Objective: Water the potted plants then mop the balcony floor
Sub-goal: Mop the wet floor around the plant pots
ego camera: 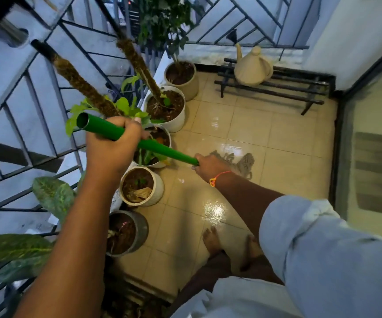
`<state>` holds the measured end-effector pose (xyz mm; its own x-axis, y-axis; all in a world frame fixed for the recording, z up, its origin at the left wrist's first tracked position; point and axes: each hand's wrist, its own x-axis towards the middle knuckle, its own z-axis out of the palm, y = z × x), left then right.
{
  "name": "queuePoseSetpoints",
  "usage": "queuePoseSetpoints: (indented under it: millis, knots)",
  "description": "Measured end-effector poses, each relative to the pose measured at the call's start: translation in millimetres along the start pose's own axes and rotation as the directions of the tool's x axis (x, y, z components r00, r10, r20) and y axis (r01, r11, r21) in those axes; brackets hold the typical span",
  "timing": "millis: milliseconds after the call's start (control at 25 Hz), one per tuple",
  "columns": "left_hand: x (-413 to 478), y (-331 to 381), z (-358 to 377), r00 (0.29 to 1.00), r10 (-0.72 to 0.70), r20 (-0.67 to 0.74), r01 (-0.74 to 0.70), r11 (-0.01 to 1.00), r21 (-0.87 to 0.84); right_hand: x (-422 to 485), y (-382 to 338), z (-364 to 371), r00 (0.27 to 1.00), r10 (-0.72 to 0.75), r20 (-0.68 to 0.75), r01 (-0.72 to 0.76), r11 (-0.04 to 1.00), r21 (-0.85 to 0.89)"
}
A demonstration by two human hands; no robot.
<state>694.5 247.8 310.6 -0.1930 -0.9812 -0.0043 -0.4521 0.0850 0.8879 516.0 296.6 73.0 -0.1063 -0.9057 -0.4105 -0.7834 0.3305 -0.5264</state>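
I hold a green mop handle (162, 151) with both hands. My left hand (112, 148) grips it near its open top end. My right hand (208, 167) grips it lower down, a red thread on the wrist. The grey stringy mop head (242, 162) lies on the wet, shiny beige tiled floor (277, 143) just beyond my right hand. A row of potted plants (166, 106) in white and grey pots stands along the railing on the left, their soil dark.
A metal railing (25, 92) bounds the left side and the back. A beige watering can (251, 65) sits on a low black slatted rack (288, 88) at the far wall. A doorway with a mat (378, 173) is at right. My bare feet (213, 242) stand on the tiles.
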Motion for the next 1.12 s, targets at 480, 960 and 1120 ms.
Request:
queuePoseSetpoints:
  millis: [480, 960, 1120]
  knots:
    - [-43, -17, 90, 0.963, -0.047, 0.265, 0.08, 0.99, -0.113, -87, 123, -2, 0.97, 0.241, -0.013, -0.241, 0.966, -0.097]
    - [-78, -47, 128, 0.893, -0.178, 0.414, 0.236, 0.967, -0.093, -137, 174, 21, 0.925, 0.378, 0.034, -0.36, 0.902, -0.236]
    - [-63, -47, 81, 0.936, -0.254, 0.244, 0.296, 0.942, -0.156, -112, 127, 23, 0.963, 0.257, 0.079, -0.233, 0.945, -0.229]
